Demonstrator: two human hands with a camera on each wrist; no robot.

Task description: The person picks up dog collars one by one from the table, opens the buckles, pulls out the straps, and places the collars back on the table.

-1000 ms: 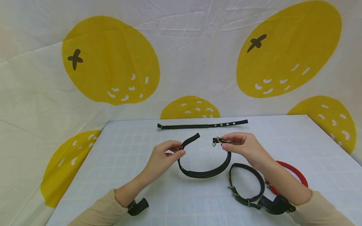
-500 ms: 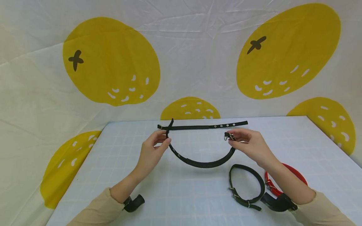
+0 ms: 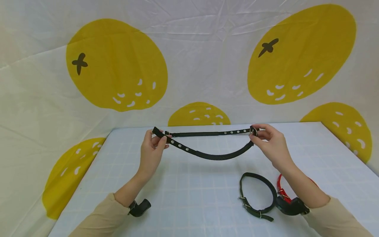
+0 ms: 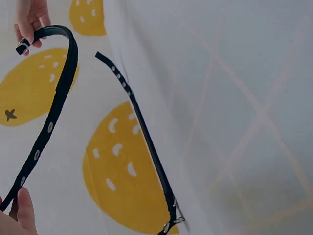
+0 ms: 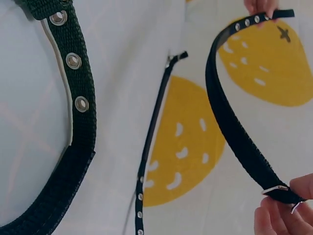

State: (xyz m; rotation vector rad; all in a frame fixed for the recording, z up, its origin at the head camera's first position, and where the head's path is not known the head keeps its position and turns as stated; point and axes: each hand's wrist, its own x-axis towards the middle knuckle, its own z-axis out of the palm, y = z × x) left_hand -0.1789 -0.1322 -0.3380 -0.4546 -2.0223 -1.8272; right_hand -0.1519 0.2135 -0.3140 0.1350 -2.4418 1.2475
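Observation:
A black collar [image 3: 217,157] with metal eyelets hangs in a shallow sag between my two hands, raised over the table. My left hand [image 3: 152,153] pinches its eyelet end, and a short tip sticks out past the fingers. At the other end, my right hand [image 3: 270,144] pinches the strap by the buckle [image 5: 275,190] and ring. Behind it, a second black collar [image 3: 201,134] lies straight along the table's far edge, eyelets toward the right. Below my right hand sits a dark green collar [image 3: 274,192], buckled into a loop.
A red collar [image 3: 282,191] lies beside the green one, partly hidden by my right forearm and the black wrist camera [image 3: 292,206]. The pale checked table [image 3: 192,204] ends at a white curtain [image 3: 207,65] with yellow fruit prints.
My hands have moved apart and up, away from me. The black collar between them has gone from a deep curve to a nearly stretched one, its eyelets now facing me.

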